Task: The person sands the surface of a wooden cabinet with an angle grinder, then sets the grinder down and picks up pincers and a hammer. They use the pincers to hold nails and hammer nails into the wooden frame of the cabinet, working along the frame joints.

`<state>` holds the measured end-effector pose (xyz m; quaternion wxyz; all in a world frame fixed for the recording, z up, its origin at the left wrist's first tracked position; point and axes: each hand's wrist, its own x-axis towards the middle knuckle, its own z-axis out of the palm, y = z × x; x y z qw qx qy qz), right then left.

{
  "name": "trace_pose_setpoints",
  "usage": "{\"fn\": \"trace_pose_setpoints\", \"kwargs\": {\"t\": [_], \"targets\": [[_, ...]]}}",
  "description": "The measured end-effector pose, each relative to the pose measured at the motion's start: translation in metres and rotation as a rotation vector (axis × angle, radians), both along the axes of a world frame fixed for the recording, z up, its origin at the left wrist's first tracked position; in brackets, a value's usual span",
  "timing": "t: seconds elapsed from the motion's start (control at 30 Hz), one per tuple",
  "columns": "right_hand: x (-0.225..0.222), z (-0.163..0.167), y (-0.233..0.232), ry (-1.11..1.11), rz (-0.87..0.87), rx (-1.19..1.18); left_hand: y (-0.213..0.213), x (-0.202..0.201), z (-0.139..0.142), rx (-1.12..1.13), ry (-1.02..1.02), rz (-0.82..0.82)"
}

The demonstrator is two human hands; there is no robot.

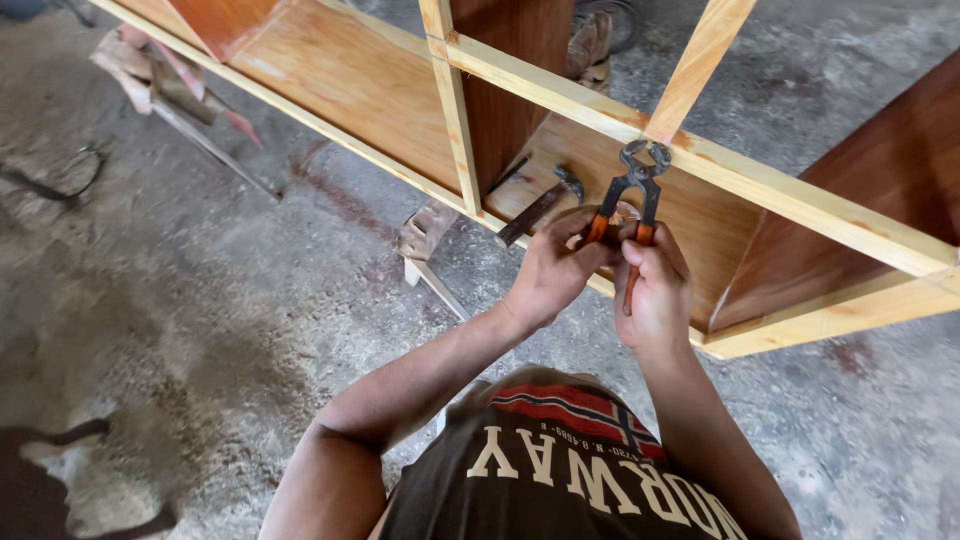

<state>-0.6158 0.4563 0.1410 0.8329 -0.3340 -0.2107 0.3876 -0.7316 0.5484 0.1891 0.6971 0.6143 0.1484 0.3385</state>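
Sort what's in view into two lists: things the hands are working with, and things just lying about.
In use:
- pincers, orange handles, held by left hand and right hand
- pale wooden frame rail, where the pincer head sits

Lying about:
- hammer resting on the cabinet panel
- wood scraps on the concrete floor
- scrap block under the frame

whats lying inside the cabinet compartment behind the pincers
A hammer lies on the wooden panel inside, head toward the pincers. Both hands, left and right, cover the panel's near edge.
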Motion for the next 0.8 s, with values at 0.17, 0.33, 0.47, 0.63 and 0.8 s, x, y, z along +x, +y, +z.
{"fn": "trace_pose_setpoints", "kwargs": {"t": [0.17, 0.33, 0.47, 0.63, 0.8], "targets": [[-0.008, 0.013, 0.008, -0.044, -0.102, -0.073, 0.011, -0.003, -0.016, -0.478, 0.192, -0.240], [-0.007, 0.035, 0.005, -0.070, -0.107, -0.270, 0.038, -0.001, -0.020, -0.743, 0.214, -0.638], [-0.010, 0.054, 0.003, -0.055, -0.075, -0.393, 0.038, 0.006, -0.020, -0.802, 0.127, -0.703], [-0.014, 0.079, 0.003, -0.108, -0.057, -0.647, 0.031, 0.010, -0.018, -0.830, 0.169, -0.727], [-0.007, 0.095, 0.011, -0.181, -0.134, -0.723, 0.031, 0.013, -0.008, -0.921, 0.034, -0.827]]}}
